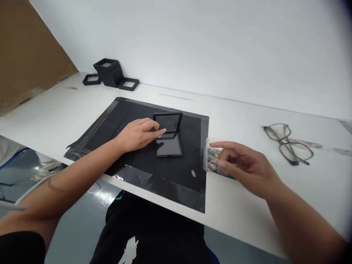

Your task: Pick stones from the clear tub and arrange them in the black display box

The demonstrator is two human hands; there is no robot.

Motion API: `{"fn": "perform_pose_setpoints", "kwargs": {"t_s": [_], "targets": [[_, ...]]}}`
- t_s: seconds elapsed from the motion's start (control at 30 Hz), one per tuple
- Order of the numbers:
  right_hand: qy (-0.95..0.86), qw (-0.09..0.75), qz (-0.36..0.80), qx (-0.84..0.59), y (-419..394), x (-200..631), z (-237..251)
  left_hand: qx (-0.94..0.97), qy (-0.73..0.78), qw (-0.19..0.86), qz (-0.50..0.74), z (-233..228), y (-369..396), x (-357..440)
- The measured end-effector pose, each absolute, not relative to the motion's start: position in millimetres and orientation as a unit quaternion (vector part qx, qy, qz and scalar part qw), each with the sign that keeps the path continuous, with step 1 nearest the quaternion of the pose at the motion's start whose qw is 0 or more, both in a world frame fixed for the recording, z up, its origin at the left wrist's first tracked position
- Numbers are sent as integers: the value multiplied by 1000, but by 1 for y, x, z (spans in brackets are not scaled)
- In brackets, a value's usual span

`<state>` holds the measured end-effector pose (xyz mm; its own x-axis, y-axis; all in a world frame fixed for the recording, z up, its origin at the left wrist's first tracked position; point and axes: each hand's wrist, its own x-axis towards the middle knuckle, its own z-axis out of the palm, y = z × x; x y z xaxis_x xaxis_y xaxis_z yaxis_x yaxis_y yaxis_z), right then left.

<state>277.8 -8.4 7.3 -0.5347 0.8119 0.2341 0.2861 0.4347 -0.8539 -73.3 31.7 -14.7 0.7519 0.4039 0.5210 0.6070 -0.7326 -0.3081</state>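
A black hinged display frame [169, 156] stands opened out on a black mat, with clear film in both of its halves. My left hand [139, 135] is at its left side, fingers bent and closed at the edge near the hinge. A small pale spot shows under those fingertips, too small to name. To the right, a clear plastic box [205, 156] holds many small, shiny, colourful pieces [213, 156]. My right hand [244, 165] hovers over this box with thumb and forefinger apart and covers part of it. One small pale piece [193, 173] lies on the mat.
The black mat [110, 124] is taped to the white table [236, 212]. More black frames [111, 75] are stacked against the wall at the back left. A pair of glasses [287, 141] rests at the right. A pale cable [35, 189] hangs at the left.
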Motion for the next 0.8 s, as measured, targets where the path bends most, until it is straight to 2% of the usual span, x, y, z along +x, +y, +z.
{"fn": "perform_pose_setpoints", "kwargs": {"t_s": [0.3, 0.5, 0.8], "targets": [[-790, 295, 388, -373, -10, 280, 4, -928, -261, 258, -73, -21, 31, -64], [-810, 235, 370, -388, -19, 281, 0, -930, -278, 215, -106, -14, 29, -59], [-814, 230, 353, -399, -19, 279, 5, -928, -325, 159, -92, -10, 26, -56]]}}
